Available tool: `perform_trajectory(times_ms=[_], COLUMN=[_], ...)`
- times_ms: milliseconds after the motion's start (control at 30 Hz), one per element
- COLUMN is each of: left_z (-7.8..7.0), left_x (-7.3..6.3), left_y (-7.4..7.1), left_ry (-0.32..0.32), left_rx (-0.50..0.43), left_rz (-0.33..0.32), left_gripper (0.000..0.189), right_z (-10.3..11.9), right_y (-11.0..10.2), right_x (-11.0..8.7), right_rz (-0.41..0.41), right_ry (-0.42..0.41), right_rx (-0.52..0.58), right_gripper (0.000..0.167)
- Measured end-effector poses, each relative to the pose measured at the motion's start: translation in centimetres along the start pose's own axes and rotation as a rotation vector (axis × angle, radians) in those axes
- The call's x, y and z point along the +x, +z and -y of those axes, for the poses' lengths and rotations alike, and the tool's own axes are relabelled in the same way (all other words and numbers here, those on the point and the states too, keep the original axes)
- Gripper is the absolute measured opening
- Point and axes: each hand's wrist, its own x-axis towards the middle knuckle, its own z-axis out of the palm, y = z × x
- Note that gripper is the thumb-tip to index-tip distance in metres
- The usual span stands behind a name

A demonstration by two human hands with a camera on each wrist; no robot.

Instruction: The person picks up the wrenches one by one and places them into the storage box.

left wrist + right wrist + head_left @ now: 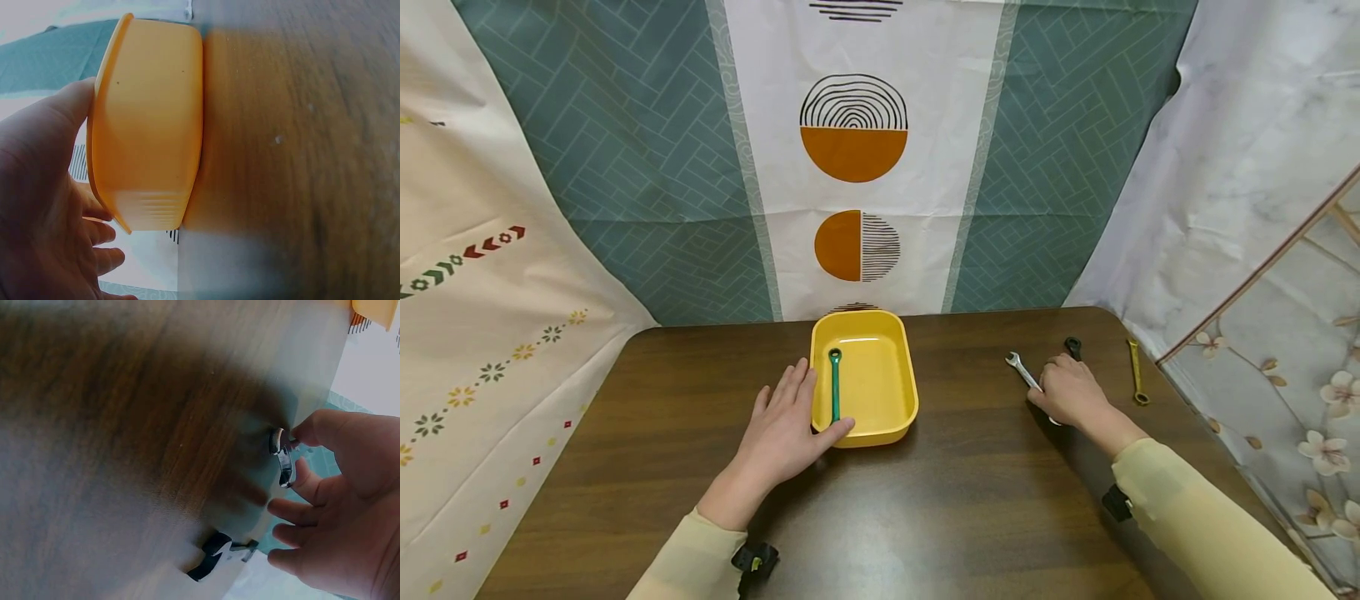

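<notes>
A yellow tray (891, 392) sits on the table, and a green wrench (836, 385) lies lengthwise inside it on the left. My left hand (782, 429) rests against the tray's left side, fingers straight, thumb over the near rim; the left wrist view shows the tray's outer wall (147, 125) beside that hand. At the right, my right hand (1067, 389) pinches a silver wrench (1024, 369) between thumb and index finger, its other fingers loosely spread in the right wrist view. A black wrench (1073, 346) lies just beyond that hand, partly hidden by it.
A gold-coloured wrench (1137, 373) lies near the right edge of the brown wooden table (970, 500). Patterned cloths (647, 167) hang behind the table and along both sides.
</notes>
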Motion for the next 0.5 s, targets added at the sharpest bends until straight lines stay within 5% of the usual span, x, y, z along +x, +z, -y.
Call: perform_trajectory(times_ms=[500], left_z=[0.12], left_x=[0.03], left_y=[0.11], left_ry=[0.003], left_rx=[0.003], left_rz=[-0.002], left_gripper=[0.111], right_z=[0.08], right_y=[0.47], right_x=[0.05], right_rz=[-0.057], right_ry=[-0.053], right_rx=[0.012], right_gripper=[0.038])
